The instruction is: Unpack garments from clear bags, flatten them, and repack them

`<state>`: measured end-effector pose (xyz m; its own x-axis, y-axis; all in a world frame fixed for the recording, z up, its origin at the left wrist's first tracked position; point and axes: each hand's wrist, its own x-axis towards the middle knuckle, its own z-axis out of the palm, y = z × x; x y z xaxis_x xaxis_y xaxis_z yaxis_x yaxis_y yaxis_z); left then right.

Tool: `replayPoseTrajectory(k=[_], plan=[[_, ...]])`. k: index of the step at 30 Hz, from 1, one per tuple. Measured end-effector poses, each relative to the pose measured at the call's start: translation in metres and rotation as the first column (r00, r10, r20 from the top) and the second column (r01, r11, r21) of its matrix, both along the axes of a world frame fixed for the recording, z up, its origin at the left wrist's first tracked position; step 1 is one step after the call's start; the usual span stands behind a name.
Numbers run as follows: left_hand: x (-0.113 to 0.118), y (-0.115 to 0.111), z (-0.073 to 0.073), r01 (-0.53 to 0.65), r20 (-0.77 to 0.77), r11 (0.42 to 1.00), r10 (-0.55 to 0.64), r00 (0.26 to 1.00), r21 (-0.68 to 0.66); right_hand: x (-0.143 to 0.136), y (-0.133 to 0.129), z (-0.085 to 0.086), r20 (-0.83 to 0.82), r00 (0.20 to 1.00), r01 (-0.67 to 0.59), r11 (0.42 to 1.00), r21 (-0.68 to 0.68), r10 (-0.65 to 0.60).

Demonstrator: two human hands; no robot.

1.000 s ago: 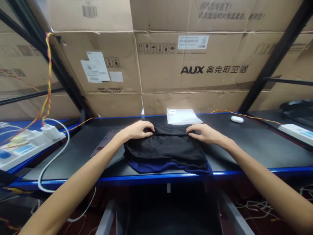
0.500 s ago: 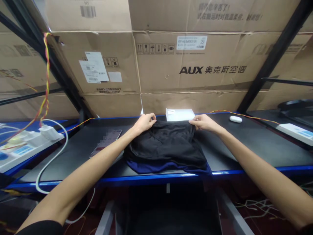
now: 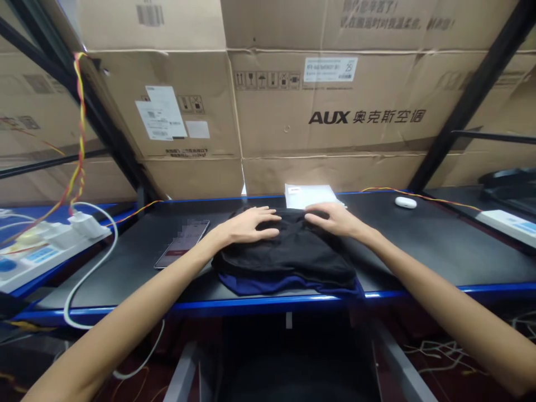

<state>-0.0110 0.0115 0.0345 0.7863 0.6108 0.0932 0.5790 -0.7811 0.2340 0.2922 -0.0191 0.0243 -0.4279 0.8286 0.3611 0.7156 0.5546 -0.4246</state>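
Note:
A black cloth [image 3: 288, 251] lies bunched on the dark tabletop, with a dark blue cloth [image 3: 259, 283] showing beneath its front edge. My left hand [image 3: 253, 225] rests on the upper left part of the black cloth, fingers spread and pointing right. On the cloth's upper right part is my right hand [image 3: 330, 219], its thumb and fingers apart and pointing left. Neither hand grips the fabric. Just behind the cloth sits a white flat packet [image 3: 310, 195], partly covered at its front by the cloth and right hand.
A phone [image 3: 183, 244] lies left of the cloth. White power strips [image 3: 42, 254] with plugs and a cable stand at the far left, another [image 3: 513, 226] at the right. A white earphone case [image 3: 405, 202] is back right. Cardboard boxes [image 3: 335, 134] rise behind the table [image 3: 402, 251].
Both hands have let go of the cloth's back edge and opened. They now lie on top of it, the right one further left. The cloth's back edge has sunk and looks less straight.

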Motion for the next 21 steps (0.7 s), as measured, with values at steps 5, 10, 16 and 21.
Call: replayPoseTrajectory(k=[5,10,16,21], plan=[[-0.006,-0.007,-0.013,-0.063,-0.144,0.996,0.054,0.988,-0.059,-0.025,-0.012,-0.004,0.199,0.971,-0.075,0.957,-0.279,0.134],[-0.007,-0.006,-0.018,-0.073,-0.158,0.995,0.062,0.985,-0.064,-0.022,-0.005,-0.018,0.267,0.953,-0.070,0.959,-0.276,0.146],[-0.006,-0.009,-0.018,-0.087,-0.153,0.993,0.074,0.985,-0.077,-0.020,-0.004,-0.021,0.290,0.947,-0.064,0.962,-0.264,0.142],[-0.006,-0.008,-0.018,-0.089,-0.162,0.992,0.075,0.984,-0.084,-0.021,-0.005,-0.019,0.287,0.947,-0.065,0.961,-0.270,0.144]])
